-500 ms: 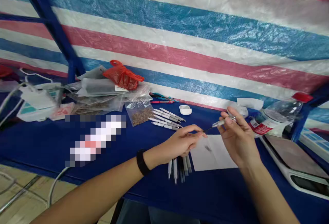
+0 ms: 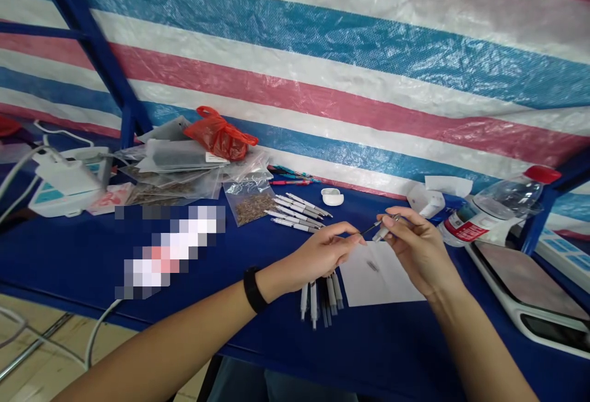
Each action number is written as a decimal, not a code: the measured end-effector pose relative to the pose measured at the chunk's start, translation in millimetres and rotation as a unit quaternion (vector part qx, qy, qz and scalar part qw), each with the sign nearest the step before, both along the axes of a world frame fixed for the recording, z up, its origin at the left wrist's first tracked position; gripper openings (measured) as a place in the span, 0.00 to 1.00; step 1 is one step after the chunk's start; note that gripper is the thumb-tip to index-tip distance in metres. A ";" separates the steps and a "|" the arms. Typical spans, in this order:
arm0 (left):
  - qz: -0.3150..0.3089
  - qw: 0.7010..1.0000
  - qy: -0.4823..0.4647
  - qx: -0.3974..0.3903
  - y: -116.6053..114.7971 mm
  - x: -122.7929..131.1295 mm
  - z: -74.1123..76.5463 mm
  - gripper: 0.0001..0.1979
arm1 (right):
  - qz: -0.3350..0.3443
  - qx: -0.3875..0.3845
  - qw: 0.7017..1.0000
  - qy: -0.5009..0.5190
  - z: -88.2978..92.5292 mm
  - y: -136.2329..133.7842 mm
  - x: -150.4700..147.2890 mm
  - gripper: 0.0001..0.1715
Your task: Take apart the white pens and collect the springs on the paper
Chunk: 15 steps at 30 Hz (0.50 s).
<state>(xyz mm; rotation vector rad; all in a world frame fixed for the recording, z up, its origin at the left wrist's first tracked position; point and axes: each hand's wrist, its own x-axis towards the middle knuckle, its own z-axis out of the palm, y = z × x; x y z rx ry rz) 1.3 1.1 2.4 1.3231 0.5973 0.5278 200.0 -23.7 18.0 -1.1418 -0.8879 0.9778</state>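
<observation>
My left hand (image 2: 329, 251), with a black band on its wrist, pinches one end of a thin dark pen refill (image 2: 367, 230). The refill slants up to the fingers of my right hand (image 2: 417, 242). Those fingers are closed around a grey-and-clear pen barrel (image 2: 380, 233), whose lower end points down toward the left. Whether the refill's far end touches the barrel is hidden by my fingers. Beneath both hands lies white paper (image 2: 385, 285) with small thin springs (image 2: 372, 265) on it. Several pen parts (image 2: 314, 307) stick out below my left hand.
Several white-and-grey pens (image 2: 299, 212) lie beyond my left hand, beside a bag of brown bits (image 2: 249, 205). A white earphone case (image 2: 332, 197) sits behind. A plastic bottle (image 2: 470, 224) and a scale (image 2: 530, 285) are at the right. A red bag (image 2: 219, 134) tops clear bags.
My right hand has turned its fingers inward and moved slightly left. The barrel now tilts downward, where before it lay pointing away from the refill in line with it. My left hand barely moved.
</observation>
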 end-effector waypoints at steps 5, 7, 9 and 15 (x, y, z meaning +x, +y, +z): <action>0.078 0.979 0.079 0.170 6.0 -3.4 -1.0 0.13 | -0.063 -0.022 0.992 -0.107 6.0 -0.6 19.7 0.27; 0.124 0.954 0.120 0.244 8.9 -5.2 -2.5 0.12 | 0.014 -0.103 0.969 -0.223 8.2 -2.4 30.4 0.25; 0.148 0.937 0.147 0.279 10.8 -6.4 -3.6 0.11 | 0.110 -0.190 0.924 -0.312 8.0 -4.0 35.6 0.22; 0.157 0.923 0.161 0.312 10.4 -5.6 -5.2 0.10 | 0.199 -0.249 0.855 -0.410 -0.8 -2.8 28.7 0.17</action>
